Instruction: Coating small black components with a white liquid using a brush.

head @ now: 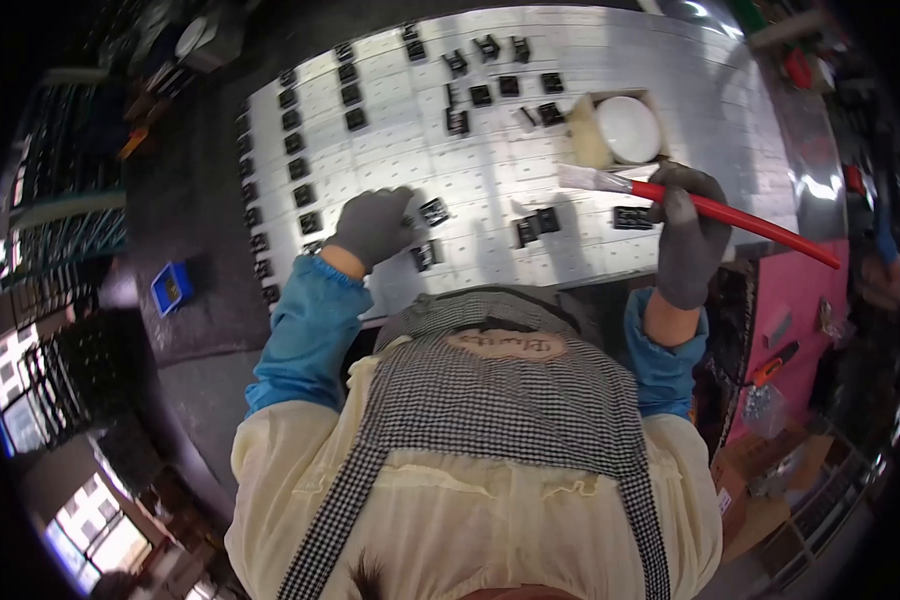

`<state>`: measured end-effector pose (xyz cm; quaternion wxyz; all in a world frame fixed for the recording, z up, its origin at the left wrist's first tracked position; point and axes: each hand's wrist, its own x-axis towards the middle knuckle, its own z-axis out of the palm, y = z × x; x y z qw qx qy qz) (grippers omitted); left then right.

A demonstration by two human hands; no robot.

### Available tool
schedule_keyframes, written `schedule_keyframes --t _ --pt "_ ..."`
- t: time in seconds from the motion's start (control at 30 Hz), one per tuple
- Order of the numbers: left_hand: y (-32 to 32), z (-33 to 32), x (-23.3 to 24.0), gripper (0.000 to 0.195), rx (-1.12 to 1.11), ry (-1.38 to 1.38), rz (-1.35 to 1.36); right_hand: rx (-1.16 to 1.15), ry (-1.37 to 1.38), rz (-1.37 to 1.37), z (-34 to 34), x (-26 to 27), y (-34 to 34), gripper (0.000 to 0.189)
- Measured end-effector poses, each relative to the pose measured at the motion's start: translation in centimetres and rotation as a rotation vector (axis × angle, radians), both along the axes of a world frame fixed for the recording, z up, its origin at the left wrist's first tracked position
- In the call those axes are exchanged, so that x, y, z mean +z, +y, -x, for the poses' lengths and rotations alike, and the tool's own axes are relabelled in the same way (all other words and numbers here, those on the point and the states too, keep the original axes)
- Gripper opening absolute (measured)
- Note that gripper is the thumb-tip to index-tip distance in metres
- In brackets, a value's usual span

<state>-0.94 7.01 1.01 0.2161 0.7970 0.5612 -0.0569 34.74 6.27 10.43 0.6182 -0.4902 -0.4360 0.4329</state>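
My right hand (690,225), in a grey glove, is closed around a paint brush with a red handle (750,222); its pale bristles (591,178) point left over the white table. Just beyond the bristles stands an open cardboard box (586,133) holding a round white container (628,129). My left hand (375,226), gloved too, lies over the table at the left, its fingertips close to a small black part (434,212). Whether it grips anything cannot be told. Another black part (424,256) sits below those fingers. A black part (631,217) lies beside my right hand.
Rows of small black parts (292,142) line the table's left side, with more scattered at its far side (508,85). A blue bin (171,289) is on the dark surface at left. On a pink sheet (795,322) at right lies an orange and black cutter (775,365).
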Motion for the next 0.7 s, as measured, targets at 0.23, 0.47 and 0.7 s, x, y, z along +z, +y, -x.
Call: schedule_keyframes --t 0.23,0.47,0.7 --pt "0.1 -1.1 0.8 0.041 -0.106 0.134 0.036 -0.166 -0.421 -0.181 -5.7 -2.1 2.9 0.020" --pt "0.4 -3.2 0.8 0.029 -0.105 0.220 0.016 -0.026 -1.157 -0.424 -5.4 -4.0 7.8 0.015" --pt "0.7 -1.8 -0.9 0.030 -0.115 0.372 0.070 -0.048 -1.457 -0.514 -5.7 -6.7 7.8 0.023"
